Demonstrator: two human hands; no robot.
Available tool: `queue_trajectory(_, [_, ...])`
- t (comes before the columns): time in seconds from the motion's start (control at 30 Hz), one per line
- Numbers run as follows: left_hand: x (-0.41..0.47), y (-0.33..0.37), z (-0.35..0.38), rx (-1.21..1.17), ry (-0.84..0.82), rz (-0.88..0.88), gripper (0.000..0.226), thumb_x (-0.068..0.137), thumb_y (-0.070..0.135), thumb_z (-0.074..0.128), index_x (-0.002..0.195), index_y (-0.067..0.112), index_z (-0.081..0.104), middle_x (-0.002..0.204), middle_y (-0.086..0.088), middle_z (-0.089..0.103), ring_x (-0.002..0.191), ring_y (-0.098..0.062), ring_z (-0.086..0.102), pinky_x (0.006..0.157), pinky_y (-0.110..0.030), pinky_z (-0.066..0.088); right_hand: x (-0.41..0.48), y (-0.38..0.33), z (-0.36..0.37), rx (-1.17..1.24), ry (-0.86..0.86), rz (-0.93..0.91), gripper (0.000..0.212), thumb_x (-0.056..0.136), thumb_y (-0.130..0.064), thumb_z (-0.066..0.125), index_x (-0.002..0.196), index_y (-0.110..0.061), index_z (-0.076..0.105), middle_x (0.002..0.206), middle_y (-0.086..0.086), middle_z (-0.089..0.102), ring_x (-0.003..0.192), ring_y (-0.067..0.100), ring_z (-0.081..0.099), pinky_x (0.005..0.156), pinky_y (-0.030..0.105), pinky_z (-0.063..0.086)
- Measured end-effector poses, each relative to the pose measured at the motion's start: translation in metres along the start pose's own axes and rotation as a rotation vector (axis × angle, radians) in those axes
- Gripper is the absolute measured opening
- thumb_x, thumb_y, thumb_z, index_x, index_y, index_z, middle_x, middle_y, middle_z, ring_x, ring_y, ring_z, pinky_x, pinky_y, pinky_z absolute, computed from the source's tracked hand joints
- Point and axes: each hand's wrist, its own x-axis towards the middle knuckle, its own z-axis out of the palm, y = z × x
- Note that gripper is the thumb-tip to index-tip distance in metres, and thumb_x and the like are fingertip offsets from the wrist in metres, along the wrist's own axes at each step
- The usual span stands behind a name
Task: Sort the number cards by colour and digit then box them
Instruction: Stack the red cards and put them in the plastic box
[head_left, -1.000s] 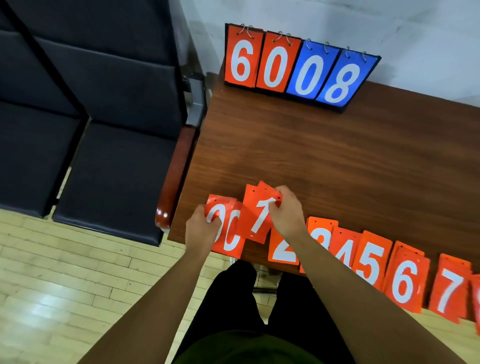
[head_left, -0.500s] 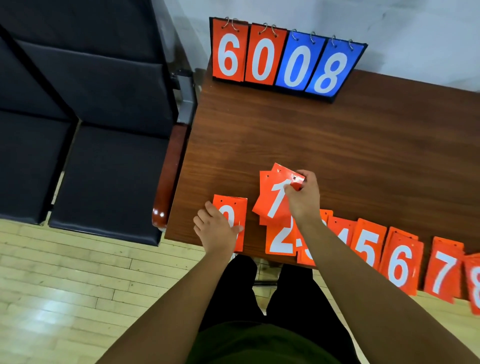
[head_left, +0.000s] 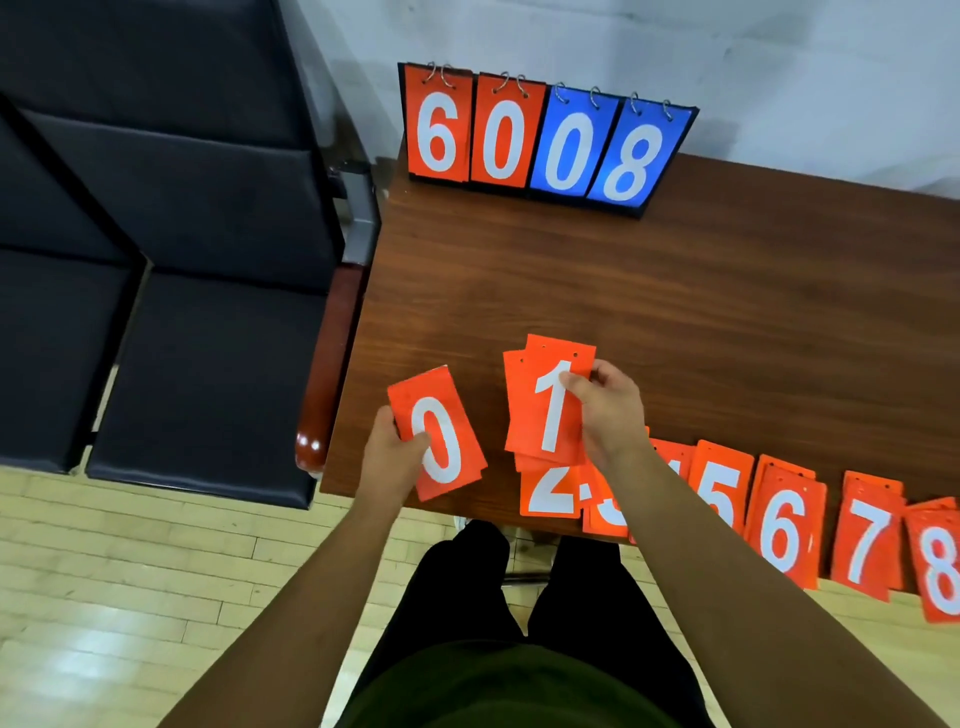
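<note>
Above the near bench (head_left: 675, 312) edge, our left grip (head_left: 387, 457) clasps the red 0 cards (head_left: 453, 415) and our right grip (head_left: 610, 415) pinches the fanned red 1 cards (head_left: 545, 379). Loose pinching may let a 1 slide onto the 2 pile (head_left: 550, 496) just beneath that grip, mixing digits.

3 card (head_left: 609, 514) lay half hidden under 2 card (head_left: 550, 491) and right forearm (head_left: 691, 530). 4 card (head_left: 669, 453) nearly all covered by same forearm. 8 card (head_left: 941, 571) cut by right frame edge.
</note>
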Motion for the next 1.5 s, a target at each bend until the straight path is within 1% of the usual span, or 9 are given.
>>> queue_trajectory(0.2, [-0.009,0.037,-0.003,-0.442,-0.315,-0.075,0.019,0.097,0.019,0.059,0.114,0.026,0.064,0.107,0.000,0.076,0.096,-0.019,0.073,0.073,-0.035,0.060,-0.026,-0.013,0.014,0.078,-0.170,0.001,0.010,0.093,-0.017,0.064,0.098,-0.023,0.070,0.094,-0.003,0.075,0.083,0.015,0.073,0.062,0.025,0.058])
queue_trajectory(0.47, [-0.015,0.060,0.026,-0.360,-0.532,0.082,0.025,0.092,0.032,0.061,0.116,0.030,0.067,0.115,-0.003,0.073,0.106,-0.021,0.070,0.082,-0.038,0.059,-0.033,-0.008,0.034,-0.093,0.010,-0.209,0.023,0.092,-0.018,0.063,0.114,-0.015,0.065,0.105,-0.003,0.070,0.094,0.011,0.066,0.085,0.033,0.056])
queue_trajectory(0.63, [0.000,0.060,0.037,-0.146,-0.347,0.156,0.021,0.094,0.019,0.063,0.112,0.029,0.065,0.114,-0.002,0.071,0.104,-0.021,0.069,0.092,-0.046,0.055,-0.028,0.005,0.017,-0.167,0.013,-0.175,0.037,0.095,-0.032,0.059,0.130,-0.023,0.055,0.101,-0.018,0.062,0.099,0.004,0.061,0.083,0.020,0.049])
queue_trajectory(0.77, [0.016,0.051,0.035,-0.139,-0.266,0.063,0.021,0.096,0.016,0.059,0.112,0.030,0.063,0.107,0.007,0.069,0.097,-0.014,0.068,0.078,-0.033,0.056,-0.034,0.053,-0.031,-0.788,-0.012,-0.295,0.035,0.097,-0.035,0.053,0.131,-0.026,0.054,0.132,-0.008,0.054,0.116,0.009,0.053,0.093,0.024,0.047])
queue_trajectory(0.87, [0.023,0.042,0.037,-0.119,-0.259,-0.006,0.032,0.096,0.018,0.060,0.128,0.020,0.059,0.113,0.000,0.069,0.101,-0.020,0.068,0.089,-0.045,0.056,-0.046,0.092,-0.045,-1.141,-0.196,-0.377,0.041,0.098,-0.037,0.049,0.137,-0.024,0.050,0.147,-0.006,0.043,0.134,0.016,0.041,0.107,0.033,0.038])
queue_trajectory(0.93, [0.025,0.035,0.039,-0.166,-0.253,-0.038,0.027,0.095,0.014,0.061,0.122,0.019,0.062,0.115,-0.006,0.070,0.102,-0.026,0.069,0.094,-0.051,0.054,-0.050,0.106,-0.038,-1.246,-0.271,-0.418,0.043,0.098,-0.037,0.048,0.138,-0.019,0.050,0.151,-0.001,0.038,0.138,0.020,0.036,0.111,0.038,0.035])
queue_trajectory(1.17, [0.032,0.019,0.025,-0.148,-0.211,-0.071,0.021,0.095,0.013,0.060,0.112,0.024,0.064,0.111,-0.008,0.072,0.100,-0.027,0.070,0.091,-0.052,0.055,-0.040,0.098,0.001,-1.306,-0.197,-0.525,0.041,0.098,-0.033,0.048,0.134,-0.014,0.050,0.148,0.007,0.036,0.137,0.024,0.032,0.115,0.039,0.029])
queue_trajectory(1.33, [0.031,0.016,0.012,-0.129,-0.153,-0.065,0.014,0.096,0.017,0.059,0.101,0.030,0.063,0.106,0.000,0.071,0.094,-0.021,0.070,0.080,-0.041,0.057,-0.020,0.076,0.018,-1.285,0.087,-0.252,0.073,0.088,-0.041,0.064,0.144,-0.012,0.028,0.143,0.016,0.034,0.133,0.032,0.034,0.112,0.039,0.032])
queue_trajectory(1.5, [0.024,0.012,0.008,-0.127,-0.170,-0.102,0.025,0.098,0.023,0.059,0.122,0.025,0.056,0.113,-0.001,0.066,0.103,-0.025,0.066,0.093,-0.051,0.054,-0.010,0.071,0.030,-1.236,0.119,-0.056,0.066,0.082,-0.040,0.072,0.133,-0.013,0.041,0.134,0.016,0.045,0.126,0.033,0.042,0.106,0.042,0.036])
